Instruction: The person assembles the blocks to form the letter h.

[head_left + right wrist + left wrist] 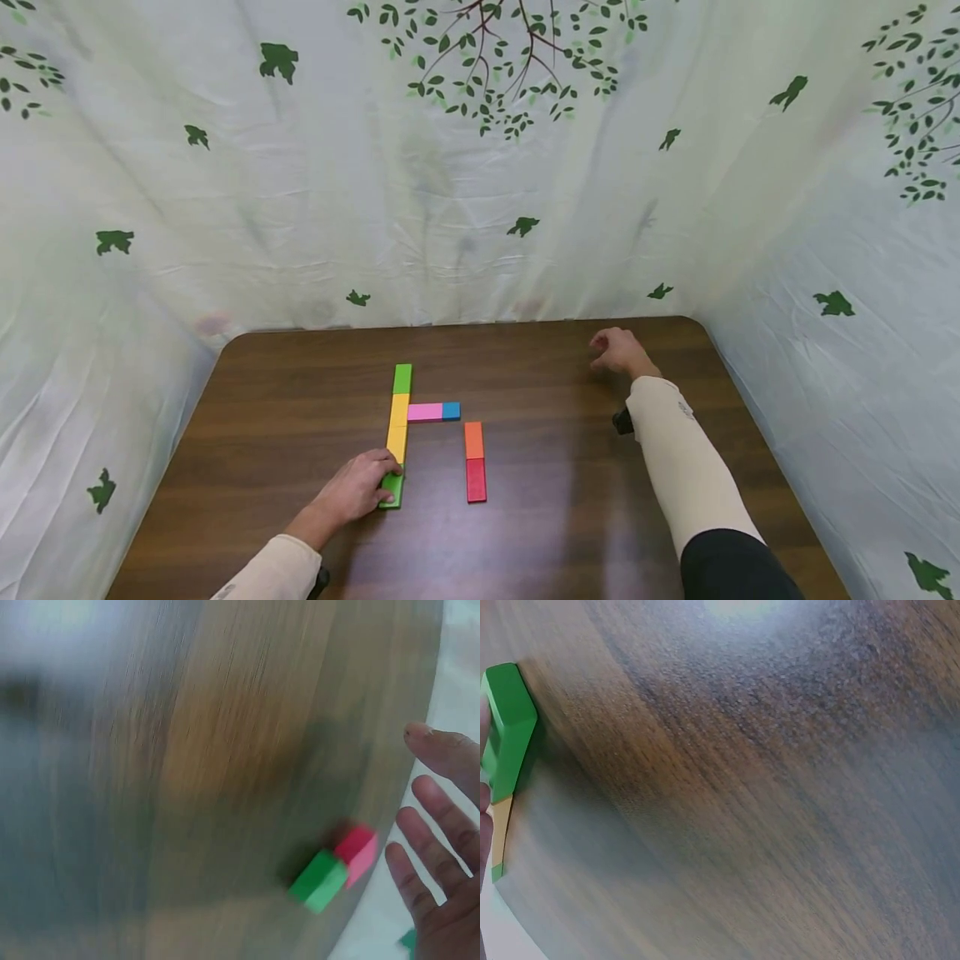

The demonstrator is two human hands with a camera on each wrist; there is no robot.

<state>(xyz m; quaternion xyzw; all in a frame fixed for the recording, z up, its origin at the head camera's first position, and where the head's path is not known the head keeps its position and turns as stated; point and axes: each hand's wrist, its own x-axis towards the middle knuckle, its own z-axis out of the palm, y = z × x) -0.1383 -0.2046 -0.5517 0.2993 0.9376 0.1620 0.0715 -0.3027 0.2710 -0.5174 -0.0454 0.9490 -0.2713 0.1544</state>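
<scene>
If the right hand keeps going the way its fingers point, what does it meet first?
Probably the small green block with a pink-red block beside it, just ahead of the right hand near the table edge; blur leaves depth unclear.

Head camera looks down over the whole table [300,375]; wrist cameras skim the same tabletop close up.

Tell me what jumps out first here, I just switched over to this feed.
The bright blocks on the dark wooden table: a column of green, yellow, yellow and green, with the left hand gripping the near green block at its bottom end. A pink block and blue block branch right from the column, and an orange block and red block lie apart. The right hand hovers open near the far right edge.
</scene>
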